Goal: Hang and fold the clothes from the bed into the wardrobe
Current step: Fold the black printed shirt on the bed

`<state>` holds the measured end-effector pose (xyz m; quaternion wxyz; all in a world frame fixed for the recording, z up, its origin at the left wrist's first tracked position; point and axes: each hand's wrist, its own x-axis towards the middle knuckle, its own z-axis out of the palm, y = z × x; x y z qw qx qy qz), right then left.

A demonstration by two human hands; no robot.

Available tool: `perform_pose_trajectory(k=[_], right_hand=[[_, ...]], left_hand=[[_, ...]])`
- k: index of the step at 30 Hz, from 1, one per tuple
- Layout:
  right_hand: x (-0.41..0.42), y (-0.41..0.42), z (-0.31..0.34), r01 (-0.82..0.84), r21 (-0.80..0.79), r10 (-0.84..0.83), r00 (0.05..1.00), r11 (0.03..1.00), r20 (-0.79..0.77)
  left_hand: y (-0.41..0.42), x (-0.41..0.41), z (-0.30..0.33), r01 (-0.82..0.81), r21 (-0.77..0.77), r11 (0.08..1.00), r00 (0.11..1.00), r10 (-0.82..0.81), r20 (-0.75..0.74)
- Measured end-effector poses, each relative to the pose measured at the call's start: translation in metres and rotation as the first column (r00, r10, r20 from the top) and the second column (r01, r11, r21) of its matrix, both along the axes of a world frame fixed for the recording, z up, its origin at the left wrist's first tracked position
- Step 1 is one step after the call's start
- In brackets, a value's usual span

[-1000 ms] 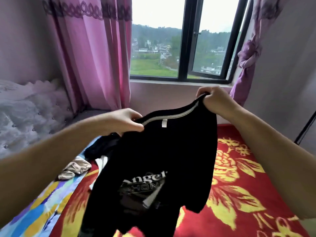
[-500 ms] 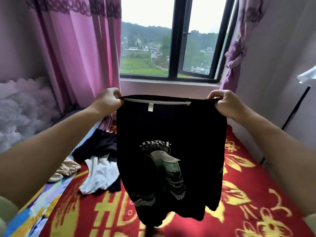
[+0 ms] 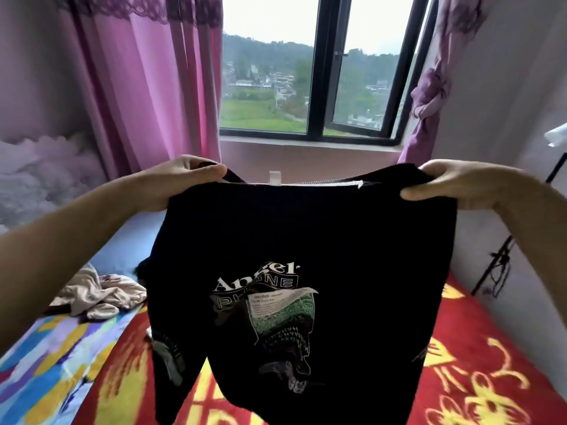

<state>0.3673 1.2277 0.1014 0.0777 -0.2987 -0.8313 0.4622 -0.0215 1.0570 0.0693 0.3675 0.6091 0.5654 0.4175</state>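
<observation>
A black T-shirt (image 3: 306, 240) with a white and green print hangs spread out in front of me above the bed (image 3: 478, 375). My left hand (image 3: 181, 182) pinches its left shoulder and my right hand (image 3: 451, 182) pinches its right shoulder, so the collar with its white label stretches between them. A crumpled beige garment (image 3: 98, 294) lies on the bed at the left. The shirt hides whatever lies on the bed behind it. No wardrobe is in view.
The bed carries a red and yellow blanket and a multicoloured sheet (image 3: 40, 372) at the left. A tufted headboard (image 3: 40, 173) stands far left. Pink curtains (image 3: 138, 81) flank the window (image 3: 310, 75) ahead. A black stand (image 3: 497, 265) leans at the right wall.
The shirt went from bunched to pulled wide and taut between both hands. My hands moved apart and the view came closer to the shirt, which now covers the dark and white clothes on the bed.
</observation>
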Motion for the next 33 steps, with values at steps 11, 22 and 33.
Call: perform_pose_trajectory(k=[11, 22, 33], right_hand=[[-0.107, -0.004, -0.086, 0.578, 0.113, -0.519, 0.790, 0.808, -0.326], [-0.134, -0.076, -0.067, 0.131, 0.413, -0.069, 0.984, 0.901, -0.162], [-0.128, -0.060, -0.052, 0.187, 0.329, -0.055, 0.927, 0.926, -0.372]], left_hand=[[0.042, 0.079, -0.032, -0.232, -0.367, 0.901, 0.880, 0.355, 0.316], [0.038, 0.125, -0.011, -0.239, -0.108, 0.965, 0.801, 0.259, 0.540], [0.051, 0.091, -0.001, 0.148, 0.338, 0.929, 0.754, 0.115, -0.646]])
